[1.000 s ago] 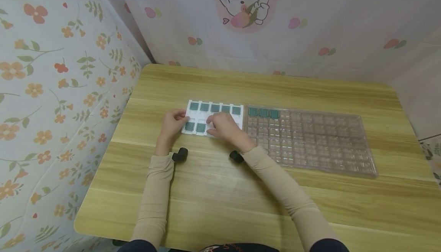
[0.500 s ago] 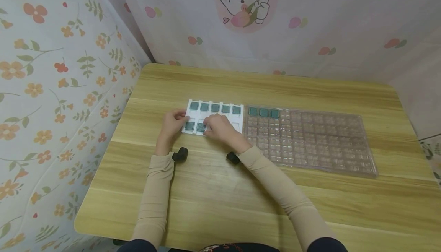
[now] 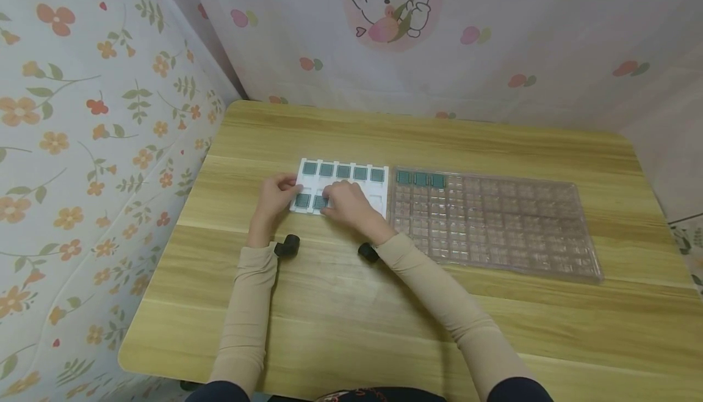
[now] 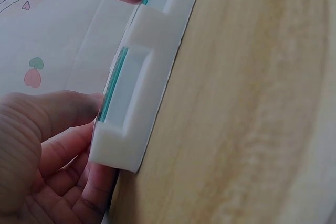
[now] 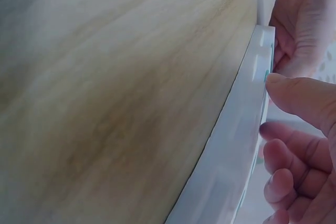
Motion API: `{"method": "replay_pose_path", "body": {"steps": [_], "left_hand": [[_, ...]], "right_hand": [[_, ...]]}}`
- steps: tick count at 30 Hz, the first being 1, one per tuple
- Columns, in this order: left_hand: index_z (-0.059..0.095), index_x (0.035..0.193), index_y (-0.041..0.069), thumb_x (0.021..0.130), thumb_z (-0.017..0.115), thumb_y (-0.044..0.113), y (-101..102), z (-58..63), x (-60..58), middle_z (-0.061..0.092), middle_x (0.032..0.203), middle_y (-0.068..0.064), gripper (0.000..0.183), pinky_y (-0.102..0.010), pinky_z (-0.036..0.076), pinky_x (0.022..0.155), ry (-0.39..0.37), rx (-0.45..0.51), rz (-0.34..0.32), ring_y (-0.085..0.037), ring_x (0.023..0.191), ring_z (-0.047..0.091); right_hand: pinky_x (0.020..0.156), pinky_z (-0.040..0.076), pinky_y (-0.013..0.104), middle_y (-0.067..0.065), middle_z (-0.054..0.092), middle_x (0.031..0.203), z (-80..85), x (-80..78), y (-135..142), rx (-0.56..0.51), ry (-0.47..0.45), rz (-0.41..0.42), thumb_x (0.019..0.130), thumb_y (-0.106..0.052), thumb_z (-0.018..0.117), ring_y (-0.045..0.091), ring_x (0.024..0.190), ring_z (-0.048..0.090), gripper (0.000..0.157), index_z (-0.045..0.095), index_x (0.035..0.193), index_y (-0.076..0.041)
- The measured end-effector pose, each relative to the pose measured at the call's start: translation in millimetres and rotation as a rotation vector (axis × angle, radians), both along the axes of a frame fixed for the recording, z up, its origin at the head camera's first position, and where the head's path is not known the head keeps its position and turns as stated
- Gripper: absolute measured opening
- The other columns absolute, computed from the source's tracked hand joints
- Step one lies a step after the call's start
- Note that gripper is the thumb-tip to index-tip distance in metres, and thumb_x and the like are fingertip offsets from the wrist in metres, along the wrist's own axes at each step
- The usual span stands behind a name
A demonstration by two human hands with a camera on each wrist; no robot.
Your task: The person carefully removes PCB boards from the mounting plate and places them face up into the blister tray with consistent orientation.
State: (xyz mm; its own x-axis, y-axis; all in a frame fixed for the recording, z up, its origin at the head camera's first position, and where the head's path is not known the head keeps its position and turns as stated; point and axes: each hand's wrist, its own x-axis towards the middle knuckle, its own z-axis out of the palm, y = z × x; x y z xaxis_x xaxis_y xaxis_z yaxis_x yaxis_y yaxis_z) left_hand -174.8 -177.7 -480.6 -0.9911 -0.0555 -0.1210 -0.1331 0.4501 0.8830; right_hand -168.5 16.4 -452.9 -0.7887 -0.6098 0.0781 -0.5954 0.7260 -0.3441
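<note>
A white foam-like tray (image 3: 338, 187) lies on the table, with small green square circuit chips in its pockets. Several chips fill its back row, such as a chip (image 3: 343, 171); a chip (image 3: 302, 201) sits at the front left. My left hand (image 3: 276, 199) holds the tray's left end, its thumb on top near that chip and other fingers at the end wall. At the second front chip (image 3: 320, 202) is my right hand (image 3: 351, 205). Its thumb (image 5: 294, 95) and index finger pinch this chip, which is still in its pocket and partly covered.
Right of the white tray lies a long clear plastic tray (image 3: 511, 225) with many small compartments. Three green chips (image 3: 420, 179) occupy its back left corner. Black wrist cameras (image 3: 288, 246) hang by both wrists. Patterned curtains (image 3: 307, 42) border the wooden table (image 3: 329, 329).
My right hand has shifted slightly left along the white tray, from beside the second front chip onto it. The left hand stays at the tray's left end.
</note>
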Motion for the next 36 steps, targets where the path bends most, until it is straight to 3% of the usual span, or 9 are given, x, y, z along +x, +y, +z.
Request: {"method": "replay_pose_path", "body": {"steps": [7, 18, 36], "left_hand": [[0.062, 0.113, -0.006, 0.086, 0.065, 0.007, 0.9, 0.8, 0.0, 0.061, 0.099, -0.019, 0.030, -0.021, 0.043, 0.068, -0.004, 0.010, 0.012, -0.022, 0.085, 0.054], [0.063, 0.112, -0.007, 0.086, 0.065, 0.006, 0.9, 0.6, 0.0, 0.061, 0.098, -0.018, 0.029, -0.020, 0.043, 0.067, 0.001, 0.016, 0.014, -0.021, 0.083, 0.053], [0.063, 0.111, -0.007, 0.085, 0.065, 0.006, 0.5, -1.7, -0.3, 0.061, 0.096, -0.018, 0.028, -0.020, 0.043, 0.067, 0.006, 0.035, 0.014, -0.021, 0.082, 0.053]], "right_hand": [[0.058, 0.043, 0.034, 0.003, 0.060, 0.070, 1.9, 0.6, -5.7, 0.031, -0.003, -0.054, 0.078, -0.026, 0.075, 0.019, 0.065, 0.054, 0.020, 0.066, 0.076, -0.008], [0.063, 0.044, 0.038, 0.004, 0.066, 0.077, 1.4, 3.3, -11.6, 0.062, -0.023, -0.149, 0.078, -0.030, 0.075, 0.022, 0.072, 0.059, 0.023, 0.069, 0.082, -0.009], [0.063, 0.043, 0.038, 0.002, 0.065, 0.074, 1.9, 3.0, -12.7, 0.053, -0.053, -0.150, 0.078, -0.027, 0.075, 0.020, 0.070, 0.058, 0.019, 0.068, 0.078, -0.009]]}}
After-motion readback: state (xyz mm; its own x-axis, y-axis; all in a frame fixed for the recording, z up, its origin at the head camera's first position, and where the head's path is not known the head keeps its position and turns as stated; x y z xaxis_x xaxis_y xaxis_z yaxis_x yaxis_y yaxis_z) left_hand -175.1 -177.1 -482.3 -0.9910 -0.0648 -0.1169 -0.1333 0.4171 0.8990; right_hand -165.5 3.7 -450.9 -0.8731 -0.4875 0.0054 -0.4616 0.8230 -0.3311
